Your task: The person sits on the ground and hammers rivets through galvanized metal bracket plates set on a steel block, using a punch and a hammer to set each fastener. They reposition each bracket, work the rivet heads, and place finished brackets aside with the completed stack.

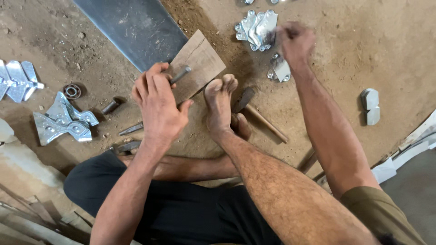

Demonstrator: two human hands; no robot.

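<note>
1. The left hand (158,103) is clenched round one steel punch (180,75), whose free end sticks out past the fingers, up and to the right, over one wooden block (198,61).
2. The right hand (295,41) reaches far forward on a straight arm and is blurred — whether it grips anything, I cannot tell. It sits just beside a pile of shiny pressed-metal plates (258,29), with one more plate (280,69) close under the wrist.
3. One bare foot (220,102) presses on the block's near corner; a hammer (254,111) lies on the dirt just right of it.
4. Out left — two loose punches (131,129) and a short one (111,106), one small ring (71,91), and two more heaps of plates (63,120).
5. Far right, one folded metal piece (371,106) lies alone.
</note>
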